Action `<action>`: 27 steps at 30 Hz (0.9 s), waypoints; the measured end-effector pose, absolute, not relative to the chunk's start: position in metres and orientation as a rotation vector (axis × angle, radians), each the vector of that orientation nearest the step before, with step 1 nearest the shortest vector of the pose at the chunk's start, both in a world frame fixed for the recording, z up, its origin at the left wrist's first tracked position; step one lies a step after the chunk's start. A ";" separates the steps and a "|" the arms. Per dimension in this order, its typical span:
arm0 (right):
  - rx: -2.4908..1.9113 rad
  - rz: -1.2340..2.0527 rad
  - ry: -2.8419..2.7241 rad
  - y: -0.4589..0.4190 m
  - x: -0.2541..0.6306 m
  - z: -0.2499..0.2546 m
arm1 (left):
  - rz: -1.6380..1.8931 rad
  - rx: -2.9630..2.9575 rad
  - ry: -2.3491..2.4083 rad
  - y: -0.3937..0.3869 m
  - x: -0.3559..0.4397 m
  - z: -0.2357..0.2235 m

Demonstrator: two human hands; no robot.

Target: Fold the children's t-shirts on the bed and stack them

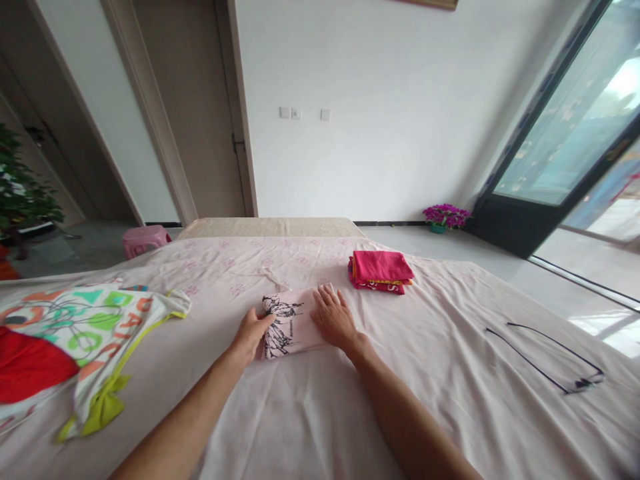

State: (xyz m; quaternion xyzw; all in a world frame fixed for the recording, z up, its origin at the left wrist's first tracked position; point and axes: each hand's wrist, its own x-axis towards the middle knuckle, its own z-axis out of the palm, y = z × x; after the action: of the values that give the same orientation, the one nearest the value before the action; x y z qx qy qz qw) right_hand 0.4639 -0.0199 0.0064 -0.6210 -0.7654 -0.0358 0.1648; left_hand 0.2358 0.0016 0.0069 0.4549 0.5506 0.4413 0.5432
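Observation:
A pale pink shirt (306, 328) with a black sketch-like print lies folded into a small rectangle on the bed-like surface before me. At its left edge is my left hand (251, 331), thumb on top of the cloth and the other fingers mostly hidden at the side, closed on the fold. My right hand (334, 315) rests flat on the shirt's right part, fingers stretched out. Just beyond it, to the right, a stack of folded red clothes (383, 268) sits apart from both hands.
Spread at the left are a white printed shirt (103, 320) with yellow-green trim and a red garment (33, 367). Eyeglasses (570, 387) lie at the right on the pale pink sheet (425, 373). A pink stool (146, 240) and purple flowers (446, 215) stand on the floor beyond.

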 end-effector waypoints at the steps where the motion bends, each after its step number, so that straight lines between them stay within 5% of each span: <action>1: -1.710 -0.110 -2.218 -0.022 0.459 0.007 | 1.023 1.030 1.272 0.001 0.237 0.011; 12: -1.423 0.232 -2.297 -0.031 0.438 0.011 | 1.109 0.727 1.031 -0.002 0.243 0.023; 21: -1.150 1.422 -1.160 -0.019 0.472 0.053 | 1.212 0.871 0.908 0.004 0.331 0.064; 27: -1.216 1.207 -1.223 -0.014 0.497 0.043 | 1.177 1.346 1.138 0.000 0.356 0.043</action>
State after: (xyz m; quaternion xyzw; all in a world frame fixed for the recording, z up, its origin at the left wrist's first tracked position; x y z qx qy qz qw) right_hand 0.4967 -0.0141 0.0428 -0.5017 -0.5047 0.4982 0.4954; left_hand 0.3564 0.0002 0.0433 0.5541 0.4682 0.4842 0.4892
